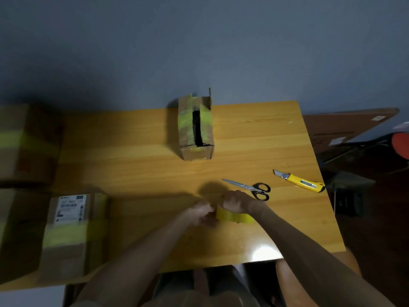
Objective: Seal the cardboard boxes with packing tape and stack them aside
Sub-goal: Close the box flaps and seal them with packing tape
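Now, left grip (pixel 202 212) and right grip (pixel 236 201) both clasp the tape roll (pixel 235 217) over the desk (pixel 132 151); freeing its end, I judge. Beyond sits the box (pixel 195 127), flaps apart; next needs a strip across.

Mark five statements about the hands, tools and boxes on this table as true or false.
1. Both the left hand and the right hand hold the tape roll. True.
2. The scissors lie inside the middle box. False: they lie on the table, just beyond the right hand.
3. The middle box shows a dark gap between its top flaps. True.
4. The knife has its blade drawn in. False: the blade sticks out of the yellow handle.
5. The labelled box at the left has no tape on it. False: a yellow band runs across it.
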